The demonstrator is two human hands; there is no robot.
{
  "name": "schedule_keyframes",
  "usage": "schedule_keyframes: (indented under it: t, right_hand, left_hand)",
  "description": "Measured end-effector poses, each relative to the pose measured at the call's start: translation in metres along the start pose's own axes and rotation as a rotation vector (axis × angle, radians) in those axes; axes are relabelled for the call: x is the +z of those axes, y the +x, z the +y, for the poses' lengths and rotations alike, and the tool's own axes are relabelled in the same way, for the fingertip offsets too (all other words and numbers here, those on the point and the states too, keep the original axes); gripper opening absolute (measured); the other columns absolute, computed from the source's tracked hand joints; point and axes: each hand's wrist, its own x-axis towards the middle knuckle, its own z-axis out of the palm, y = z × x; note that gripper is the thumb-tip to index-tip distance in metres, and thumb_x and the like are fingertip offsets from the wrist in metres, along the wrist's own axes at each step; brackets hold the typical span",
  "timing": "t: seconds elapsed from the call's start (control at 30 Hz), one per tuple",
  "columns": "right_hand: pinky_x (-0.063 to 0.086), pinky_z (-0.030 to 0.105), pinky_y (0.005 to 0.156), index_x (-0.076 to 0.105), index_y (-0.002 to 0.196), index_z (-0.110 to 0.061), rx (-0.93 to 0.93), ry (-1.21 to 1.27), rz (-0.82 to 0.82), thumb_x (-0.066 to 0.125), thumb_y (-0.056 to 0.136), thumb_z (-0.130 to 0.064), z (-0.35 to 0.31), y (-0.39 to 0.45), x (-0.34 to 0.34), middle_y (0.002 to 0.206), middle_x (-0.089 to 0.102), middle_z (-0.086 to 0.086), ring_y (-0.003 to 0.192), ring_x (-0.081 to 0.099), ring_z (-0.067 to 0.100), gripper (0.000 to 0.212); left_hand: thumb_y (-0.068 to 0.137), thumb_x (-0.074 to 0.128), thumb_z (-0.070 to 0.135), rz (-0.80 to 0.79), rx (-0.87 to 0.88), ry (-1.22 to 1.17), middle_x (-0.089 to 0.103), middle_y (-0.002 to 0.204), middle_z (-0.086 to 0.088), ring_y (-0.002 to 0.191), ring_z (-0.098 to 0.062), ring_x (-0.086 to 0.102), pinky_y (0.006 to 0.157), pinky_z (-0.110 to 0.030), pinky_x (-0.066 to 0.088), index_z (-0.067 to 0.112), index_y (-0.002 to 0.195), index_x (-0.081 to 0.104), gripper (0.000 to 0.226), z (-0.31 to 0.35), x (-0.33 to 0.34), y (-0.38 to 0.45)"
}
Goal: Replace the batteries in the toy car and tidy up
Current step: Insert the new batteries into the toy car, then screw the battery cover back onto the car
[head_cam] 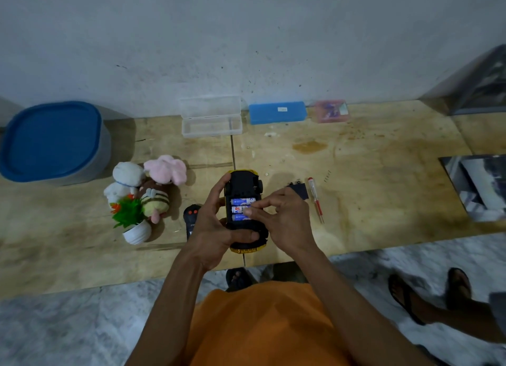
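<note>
The left hand [216, 228] is gripping the upturned toy car [245, 212]; the right hand [284, 215] fingers [253, 211] are pressing a battery [241, 209] in; best pushing evenly, spring end first.

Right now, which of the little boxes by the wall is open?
The clear box, leftmost of the three: its lid stands up against the wall. The blue box and the pink box to its right are both shut.

Open room is offered by the bare wooden counter [383, 190] right of the red-handled screwdriver [315, 198]. The left side is blocked by a cluster of plush toys [147, 184], a small potted plastic plant [132, 223] and a black remote control [191, 217]. The far edge is lined by a clear plastic box [211, 117] and a blue case [277, 112].
</note>
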Motion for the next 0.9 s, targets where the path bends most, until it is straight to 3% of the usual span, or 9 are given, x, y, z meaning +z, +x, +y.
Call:
schedule_keyframes:
  t: [0.1, 0.2, 0.27, 0.33, 0.4, 0.5, 0.57, 0.73, 0.9]
  right_hand:
    - [0.047, 0.026, 0.076, 0.081, 0.089, -0.021, -0.03, -0.056, -0.021, 0.085, 0.075, -0.032, 0.005, 0.002, 0.001, 0.091, 0.055, -0.002, 0.091, 0.056, 0.016, 0.018]
    - [0.044, 0.015, 0.072, 0.08, 0.095, -0.022, -0.06, -0.055, -0.045, 0.079, 0.084, -0.028, 0.017, 0.003, -0.003, 0.087, 0.056, -0.009, 0.084, 0.055, 0.003, 0.012]
    - [0.044, 0.011, 0.071, 0.079, 0.095, -0.02, -0.038, -0.016, 0.035, 0.074, 0.09, -0.021, 0.028, 0.012, -0.012, 0.085, 0.065, -0.012, 0.078, 0.056, -0.002, 0.007]
    - [0.046, 0.012, 0.076, 0.078, 0.093, -0.014, 0.039, -0.045, 0.149, 0.072, 0.091, -0.014, 0.048, 0.031, -0.024, 0.082, 0.07, -0.009, 0.072, 0.058, -0.002, 0.006]
    - [0.045, 0.01, 0.078, 0.077, 0.095, -0.009, 0.115, -0.183, 0.166, 0.072, 0.091, -0.011, 0.075, 0.052, -0.035, 0.088, 0.073, 0.0, 0.078, 0.064, 0.008, 0.007]
    - [0.047, 0.035, 0.084, 0.073, 0.109, -0.017, 0.163, -0.52, 0.051, 0.069, 0.092, -0.025, 0.106, 0.085, -0.045, 0.107, 0.07, 0.007, 0.108, 0.06, 0.031, 0.018]
    - [0.044, 0.044, 0.092, 0.069, 0.119, -0.026, 0.184, -0.709, -0.017, 0.068, 0.092, -0.035, 0.109, 0.105, -0.05, 0.121, 0.062, 0.003, 0.122, 0.046, 0.031, 0.028]
    - [0.034, 0.04, 0.101, 0.063, 0.126, -0.036, 0.112, -0.881, -0.186, 0.07, 0.086, -0.049, 0.123, 0.12, -0.054, 0.13, 0.048, -0.004, 0.126, 0.033, 0.026, 0.042]
    - [0.033, 0.038, 0.099, 0.067, 0.117, -0.038, 0.114, -0.865, -0.202, 0.075, 0.081, -0.049, 0.126, 0.14, -0.059, 0.127, 0.047, -0.005, 0.123, 0.033, 0.025, 0.039]
  left_hand:
    - [0.052, 0.08, -0.027, 0.007, -0.026, 0.019, 0.058, 0.131, -0.005, 0.106, -0.036, 0.069, 0.075, -0.044, 0.061, 0.041, 0.146, 0.042, 0.122, -0.004, -0.001, 0.006]
    - [0.056, 0.076, -0.032, 0.023, -0.064, 0.033, 0.061, 0.125, 0.002, 0.1, -0.029, 0.072, 0.073, -0.039, 0.062, 0.039, 0.146, 0.042, 0.12, -0.009, 0.003, 0.013]
    - [0.057, 0.074, -0.033, 0.051, -0.085, 0.018, 0.06, 0.125, 0.005, 0.095, -0.021, 0.073, 0.068, -0.036, 0.062, 0.041, 0.143, 0.043, 0.118, -0.01, 0.005, 0.02]
    - [0.057, 0.075, -0.033, 0.075, -0.103, 0.012, 0.055, 0.132, 0.0, 0.097, -0.022, 0.072, 0.068, -0.036, 0.061, 0.041, 0.144, 0.043, 0.118, -0.013, 0.006, 0.028]
    - [0.056, 0.076, -0.032, 0.097, -0.13, 0.003, 0.05, 0.137, -0.005, 0.102, -0.028, 0.07, 0.07, -0.039, 0.061, 0.041, 0.145, 0.043, 0.12, -0.018, 0.007, 0.031]
    - [0.056, 0.077, -0.03, 0.118, -0.134, 0.004, 0.051, 0.136, -0.005, 0.101, -0.026, 0.071, 0.071, -0.041, 0.062, 0.046, 0.142, 0.045, 0.119, -0.015, 0.011, 0.038]
    - [0.056, 0.077, -0.03, 0.132, -0.127, 0.006, 0.053, 0.133, -0.004, 0.099, -0.025, 0.072, 0.072, -0.041, 0.062, 0.046, 0.141, 0.045, 0.118, -0.008, 0.013, 0.047]
    - [0.054, 0.079, -0.029, 0.169, -0.172, 0.037, 0.054, 0.131, -0.007, 0.103, -0.03, 0.07, 0.073, -0.041, 0.062, 0.043, 0.144, 0.043, 0.12, -0.005, 0.019, 0.062]
    - [0.049, 0.082, -0.024, 0.203, -0.193, 0.039, 0.053, 0.133, -0.008, 0.107, -0.031, 0.069, 0.075, -0.042, 0.062, 0.043, 0.146, 0.041, 0.125, 0.003, 0.024, 0.085]
